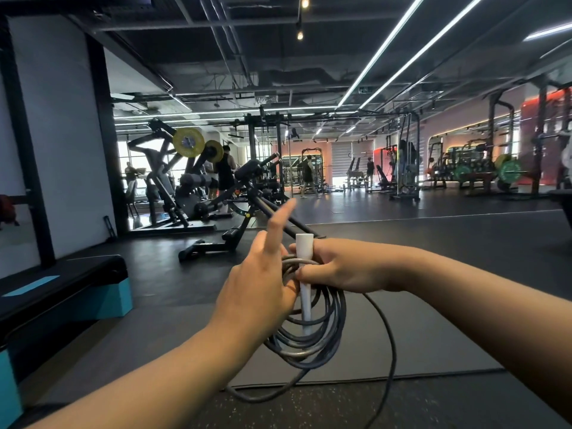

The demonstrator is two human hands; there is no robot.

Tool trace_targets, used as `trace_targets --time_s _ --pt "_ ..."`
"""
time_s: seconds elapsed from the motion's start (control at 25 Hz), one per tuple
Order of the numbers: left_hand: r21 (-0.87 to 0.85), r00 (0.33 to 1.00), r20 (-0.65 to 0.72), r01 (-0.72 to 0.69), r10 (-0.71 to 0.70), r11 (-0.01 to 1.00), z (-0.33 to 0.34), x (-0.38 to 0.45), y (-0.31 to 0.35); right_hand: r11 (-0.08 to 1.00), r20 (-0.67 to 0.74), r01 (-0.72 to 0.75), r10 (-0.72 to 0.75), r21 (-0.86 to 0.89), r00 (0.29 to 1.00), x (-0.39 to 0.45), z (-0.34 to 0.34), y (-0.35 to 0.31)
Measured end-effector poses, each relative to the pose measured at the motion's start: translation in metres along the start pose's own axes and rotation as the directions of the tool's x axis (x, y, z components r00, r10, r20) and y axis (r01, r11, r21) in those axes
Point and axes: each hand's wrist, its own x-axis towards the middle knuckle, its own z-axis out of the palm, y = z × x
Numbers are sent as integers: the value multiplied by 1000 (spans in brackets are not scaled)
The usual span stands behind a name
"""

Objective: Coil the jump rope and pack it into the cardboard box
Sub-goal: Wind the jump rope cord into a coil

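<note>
A dark grey jump rope [318, 339] hangs in several loops in front of me, with a loose length trailing down past the lower right. Its white handle [305, 246] stands upright through the coil. My right hand [337, 267] is closed around the handle and the top of the loops. My left hand [263, 283] presses against the left side of the coil, index finger stretched up and away. No cardboard box is in view.
A black and teal step platform [62, 292] sits at the left. A dark mat [433, 335] covers the floor below my hands. Weight machines [192, 181] and several people stand farther back in the gym.
</note>
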Motion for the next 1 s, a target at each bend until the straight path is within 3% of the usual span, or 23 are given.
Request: trace_targets --time_s 0.12,0.36,0.48,0.6,0.68,0.84,0.92,1.0 --pt "238 981 -19 -185 195 954 -2 -3 -3 999 75 10 -6 -45 997 0 -4 -1" --pt "266 963 9 -262 270 928 1 -4 -9 999 39 -51 51 1 998 4 -6 11" --pt "161 985 2 -169 171 972 4 -7 -6 997 -30 -21 23 79 999 1 2 18" --pt "-17 998 -54 18 -19 1000 8 -9 -3 953 -249 -2 81 302 965 2 28 27" --pt "-121 989 -89 105 -116 987 14 -14 -2 931 -338 45 87 363 937 -2 45 33" --pt "-221 976 -74 185 -206 958 22 -11 -7 925 -259 43 61 378 964 -7 53 40" --pt "-168 992 -37 117 -124 979 19 -8 -7 964 -231 14 50 266 972 -3 44 40" --pt "130 1000 -20 -12 14 991 16 -5 -8 987 -178 14 15 160 984 2 32 35"
